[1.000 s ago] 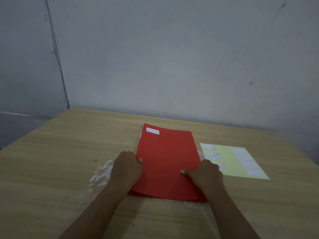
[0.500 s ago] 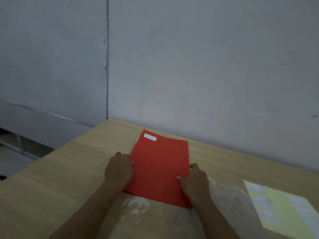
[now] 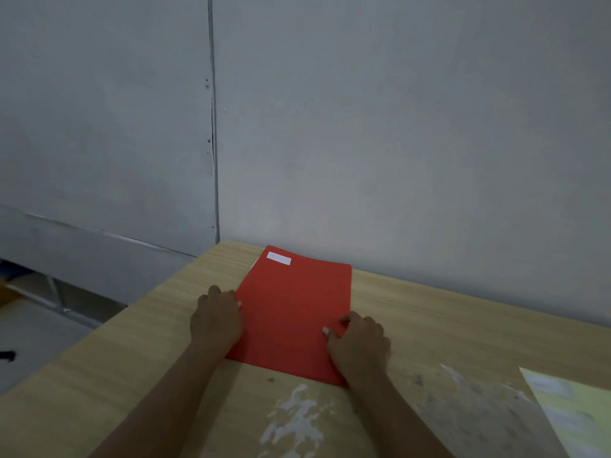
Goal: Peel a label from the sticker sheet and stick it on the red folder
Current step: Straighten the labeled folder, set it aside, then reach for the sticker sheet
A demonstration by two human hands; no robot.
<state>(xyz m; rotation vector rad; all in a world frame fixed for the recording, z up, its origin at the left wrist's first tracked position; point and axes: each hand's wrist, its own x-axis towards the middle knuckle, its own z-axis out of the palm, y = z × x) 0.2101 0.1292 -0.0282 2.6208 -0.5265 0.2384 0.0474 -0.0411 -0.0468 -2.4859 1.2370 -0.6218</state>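
Shifted since a second ago, the red folder now lies near the desk far left corner, label stuck on. Left hand and right hand fingers press its side edges; sticker sheet sits at the right edge.

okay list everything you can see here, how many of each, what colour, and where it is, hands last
red folder: one, red, flat on the table near its far left corner, close to the wall
label: one, white, stuck at the folder's far left corner
sticker sheet: one, pale yellow with whitish labels, on the table at the lower right, cut off by the frame edge
table: one, light wood, with white scuffed patches in front of the folder
wall: grey, behind the table, with a vertical seam on the left
left hand: one, resting on the folder's left edge
right hand: one, resting on the folder's near right corner
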